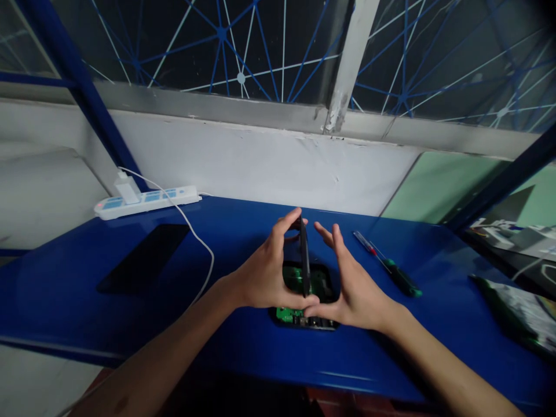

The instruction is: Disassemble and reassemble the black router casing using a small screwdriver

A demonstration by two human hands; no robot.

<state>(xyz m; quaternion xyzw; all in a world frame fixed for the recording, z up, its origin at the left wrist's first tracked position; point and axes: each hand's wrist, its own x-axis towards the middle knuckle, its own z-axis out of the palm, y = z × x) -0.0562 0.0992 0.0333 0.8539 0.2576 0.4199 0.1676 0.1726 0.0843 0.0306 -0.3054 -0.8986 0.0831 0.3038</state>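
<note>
My left hand (264, 272) grips a thin black panel (304, 255) by its far and near edges, between fingers and thumb. The panel stands on edge above an opened black device housing (334, 284) with a green circuit board (286, 314) inside. To the right, my right hand (354, 284) is spread, its fingers apart and clear of the panel. Its thumb reaches the panel's near end, beside my left thumb; whether it touches cannot be seen. Both hands cover parts of the housing.
Right of my hands lie a green-handled screwdriver (402, 278) and a slim clear-and-red tool (364, 242). A dark phone-like slab (145, 258), a white cable (204, 246) and a white power strip (150, 201) are on the left. A shiny packet (521, 313) sits at far right.
</note>
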